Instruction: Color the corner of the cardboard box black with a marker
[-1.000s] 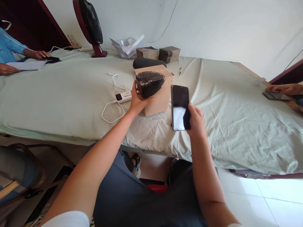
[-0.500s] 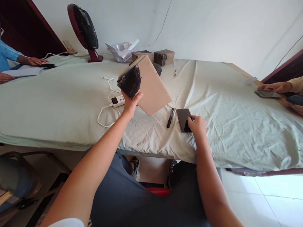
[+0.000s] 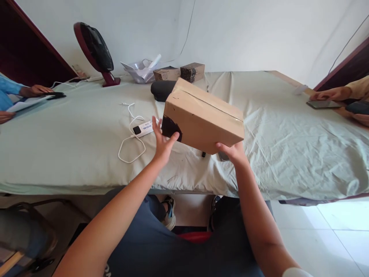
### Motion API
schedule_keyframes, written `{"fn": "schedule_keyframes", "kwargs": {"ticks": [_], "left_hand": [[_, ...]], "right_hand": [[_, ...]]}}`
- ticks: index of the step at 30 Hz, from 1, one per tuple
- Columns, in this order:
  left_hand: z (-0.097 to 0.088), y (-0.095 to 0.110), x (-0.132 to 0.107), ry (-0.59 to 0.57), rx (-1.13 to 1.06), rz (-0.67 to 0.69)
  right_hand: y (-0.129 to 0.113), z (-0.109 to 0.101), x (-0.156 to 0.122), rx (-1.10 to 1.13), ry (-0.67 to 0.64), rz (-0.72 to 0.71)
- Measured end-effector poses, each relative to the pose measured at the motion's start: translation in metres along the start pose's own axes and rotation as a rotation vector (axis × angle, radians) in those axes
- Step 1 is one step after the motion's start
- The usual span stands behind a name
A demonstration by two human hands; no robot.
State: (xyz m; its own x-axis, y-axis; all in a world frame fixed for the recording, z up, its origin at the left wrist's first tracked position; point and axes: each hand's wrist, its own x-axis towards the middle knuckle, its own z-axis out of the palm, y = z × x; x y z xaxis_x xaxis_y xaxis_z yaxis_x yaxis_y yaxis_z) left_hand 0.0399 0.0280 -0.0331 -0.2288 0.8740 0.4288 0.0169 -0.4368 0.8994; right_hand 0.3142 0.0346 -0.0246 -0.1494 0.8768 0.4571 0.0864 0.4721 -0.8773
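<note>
I hold a brown cardboard box (image 3: 201,117) in the air above the cloth-covered table (image 3: 72,130), tilted, its taped seam facing up. A black scribbled patch marks its left end. My left hand (image 3: 163,142) presses that end with the thumb on the black patch and the fingers spread. My right hand (image 3: 233,152) grips the lower right corner from beneath. Under the box a black marker (image 3: 203,154) and the edge of a dark phone (image 3: 222,156) peek out on the cloth.
A white power bank (image 3: 142,129) with a looped white cable lies left of the box. Behind are a dark pouch (image 3: 158,90), two small boxes (image 3: 178,73), a plastic bag and a red fan (image 3: 95,50). Other people's hands rest at the far left (image 3: 36,90) and far right (image 3: 331,94).
My right hand laid the phone down on the cloth and came up under the box. The box has turned from standing on end to lying tilted between both hands.
</note>
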Motion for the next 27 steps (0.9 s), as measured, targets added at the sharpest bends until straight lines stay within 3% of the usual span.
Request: {"fn": "schedule_keyframes", "kwargs": {"ticks": [1, 3, 6, 10, 13, 17, 20, 22, 24, 27], "left_hand": [[-0.012, 0.002, 0.011, -0.007, 0.166, 0.175], [-0.034, 0.008, 0.029, -0.131, 0.486, 0.461], [-0.051, 0.019, 0.039, -0.154, 0.636, 0.654], [-0.049, 0.025, 0.032, -0.133, 0.576, 0.617], [-0.045, 0.022, 0.028, -0.144, 0.471, 0.489], [-0.041, 0.018, 0.027, -0.212, 0.098, 0.099], [-0.038, 0.019, 0.026, -0.206, 0.04, -0.132], [-0.037, 0.019, 0.027, -0.18, 0.106, -0.115], [-0.036, 0.017, 0.026, -0.179, 0.196, 0.017], [-0.033, 0.011, 0.022, -0.131, 0.351, 0.255]], "right_hand": [[0.001, -0.004, 0.0, -0.027, 0.014, -0.025], [0.0, -0.011, -0.002, -0.073, 0.039, -0.092], [-0.005, -0.016, -0.003, -0.134, 0.003, -0.136], [-0.011, -0.015, -0.005, -0.195, -0.028, -0.118], [-0.011, -0.016, -0.006, -0.228, -0.042, -0.143], [-0.006, -0.022, -0.007, -0.239, -0.083, -0.154], [-0.003, -0.025, -0.008, -0.186, -0.172, -0.126], [-0.005, -0.025, -0.009, -0.094, -0.238, -0.09], [-0.009, -0.02, -0.009, 0.04, -0.243, -0.041], [-0.015, -0.008, -0.009, 0.182, -0.088, 0.049]]}}
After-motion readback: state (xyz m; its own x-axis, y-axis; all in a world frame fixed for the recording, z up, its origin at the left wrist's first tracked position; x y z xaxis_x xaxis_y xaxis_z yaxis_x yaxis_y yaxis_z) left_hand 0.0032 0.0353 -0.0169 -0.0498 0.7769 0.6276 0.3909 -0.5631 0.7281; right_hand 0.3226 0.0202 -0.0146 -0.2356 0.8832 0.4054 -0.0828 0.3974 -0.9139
